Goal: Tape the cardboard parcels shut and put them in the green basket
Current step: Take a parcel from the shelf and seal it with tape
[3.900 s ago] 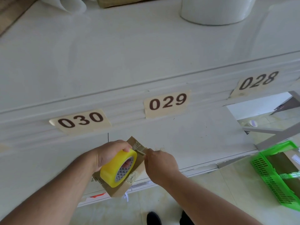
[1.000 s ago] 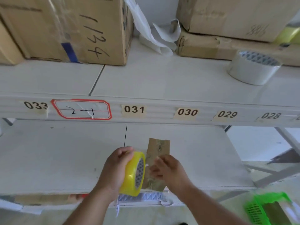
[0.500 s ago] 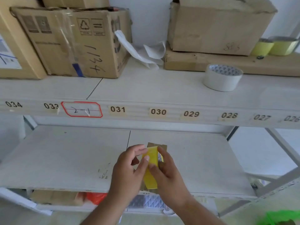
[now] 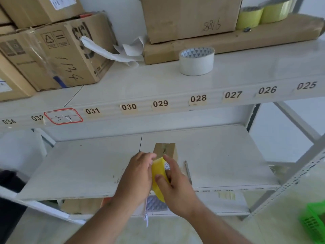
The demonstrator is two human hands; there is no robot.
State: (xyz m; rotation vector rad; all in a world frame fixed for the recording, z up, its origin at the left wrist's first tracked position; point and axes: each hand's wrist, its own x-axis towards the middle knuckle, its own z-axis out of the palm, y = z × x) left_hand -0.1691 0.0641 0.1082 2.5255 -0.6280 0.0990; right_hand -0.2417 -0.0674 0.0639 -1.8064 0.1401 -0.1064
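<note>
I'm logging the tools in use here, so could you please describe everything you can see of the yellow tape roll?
The yellow tape roll is a glossy, translucent yellow ring, seen nearly edge-on, with a white core printed in a dark pattern showing at its side. It is held upright between both hands above the front of the lower shelf: the left hand grips its left side, the right hand its right, thumb across the band. The small cardboard parcel lies just behind it.

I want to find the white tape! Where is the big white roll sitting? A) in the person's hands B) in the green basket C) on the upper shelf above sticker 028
C: the white tape roll stands on the upper shelf, just above the 028 label.
</note>
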